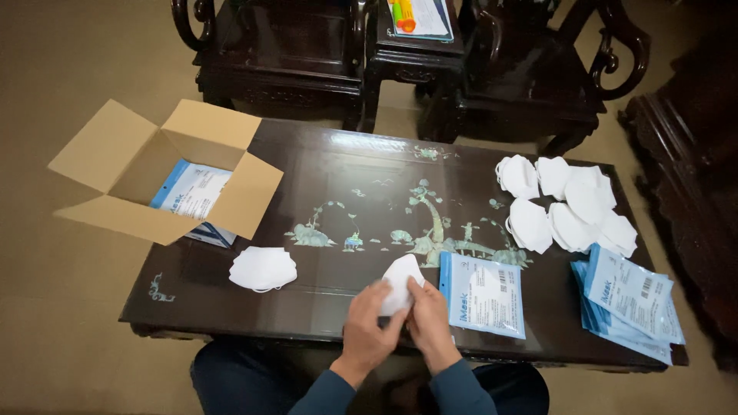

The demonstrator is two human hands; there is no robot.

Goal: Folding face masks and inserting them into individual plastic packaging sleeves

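Holding one folded white mask (401,281), soft fabric, tip pointing up-away: left hand (369,329), right hand (427,321), both grips pinched. Glossy blue-white pouch (483,293) just right, flat on tabletop (338,184).

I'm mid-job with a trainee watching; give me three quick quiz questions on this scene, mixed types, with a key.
1. True or false: both hands grip the folded white face mask.
2. Which lies nearest the right hand? A) open brown cardboard box B) single flat blue-and-white packet C) loose pile of white masks
3. What lies inside the box?

Key: 1 true. 2 B. 3 blue-and-white packets, as the left hand side shows.
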